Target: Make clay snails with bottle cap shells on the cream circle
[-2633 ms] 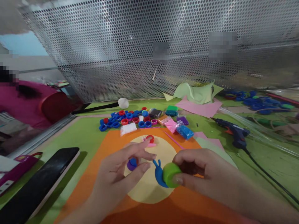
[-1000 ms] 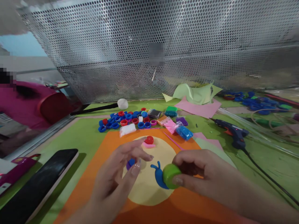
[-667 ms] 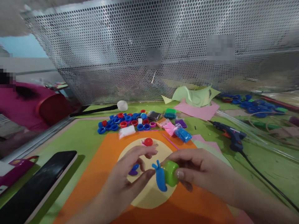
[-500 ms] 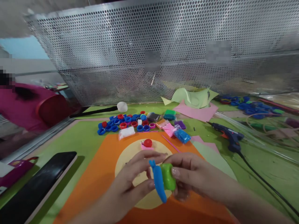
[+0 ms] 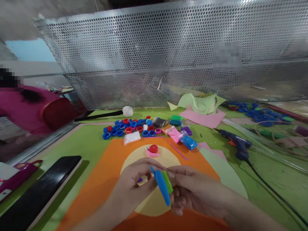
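Note:
Above the yellow circle (image 5: 149, 210), both hands hold a small clay snail. Its long blue body (image 5: 161, 187), with little horns at the top, is tilted and lies against a bright green shell piece (image 5: 167, 182). My right hand (image 5: 194, 186) grips the green side between thumb and fingers. My left hand (image 5: 137, 183) is closed in a pinch at the blue body, thumb below and fingers above; the exact contact is partly hidden. Just beyond the hands sits another snail, with a pink body (image 5: 153, 154) and a red ball shell (image 5: 153, 149).
Several bottle caps (image 5: 119, 133) lie behind the orange sheet (image 5: 96, 179). Bagged clay (image 5: 189, 142) and a pink stick (image 5: 178, 150) are nearby. A glue gun (image 5: 237, 142) with its cord is on the right. On the left lies a black phone (image 5: 48, 186); a person in pink (image 5: 29, 109) sits beyond.
The blue and green snail has turned, so the green piece shows narrower and more edge-on. My left fingers have closed in nearer to it. The view has shifted slightly.

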{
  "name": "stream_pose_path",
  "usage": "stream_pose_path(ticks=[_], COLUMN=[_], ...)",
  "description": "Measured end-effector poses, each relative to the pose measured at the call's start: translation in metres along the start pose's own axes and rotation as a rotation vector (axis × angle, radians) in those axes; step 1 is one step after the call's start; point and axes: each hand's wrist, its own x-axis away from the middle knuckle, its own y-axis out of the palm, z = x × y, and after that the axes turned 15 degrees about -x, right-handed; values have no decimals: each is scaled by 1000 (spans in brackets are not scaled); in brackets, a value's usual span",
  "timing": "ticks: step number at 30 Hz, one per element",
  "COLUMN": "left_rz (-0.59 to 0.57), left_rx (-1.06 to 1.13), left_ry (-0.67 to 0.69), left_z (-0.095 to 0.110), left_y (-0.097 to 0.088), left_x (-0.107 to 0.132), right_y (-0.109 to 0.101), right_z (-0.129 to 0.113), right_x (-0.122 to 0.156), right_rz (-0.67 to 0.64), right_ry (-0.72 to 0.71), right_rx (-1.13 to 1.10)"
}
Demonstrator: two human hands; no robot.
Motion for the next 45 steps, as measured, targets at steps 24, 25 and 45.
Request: stream_pose_path(ticks=[24,25,45], left_rz=[189,172,-129], left_rx=[-661,-658,144], left_ry=[57,48,-347], left_z=[3,4,-3], left_y=[2,2,2], left_x=[6,6,0], right_y=[6,5,-51], right_z=[9,8,-102], right_x=[-1,-1,65], right_rz=[237,240,1384], right_ry=[-382,-372,-458], right_rx=[730,693,1526])
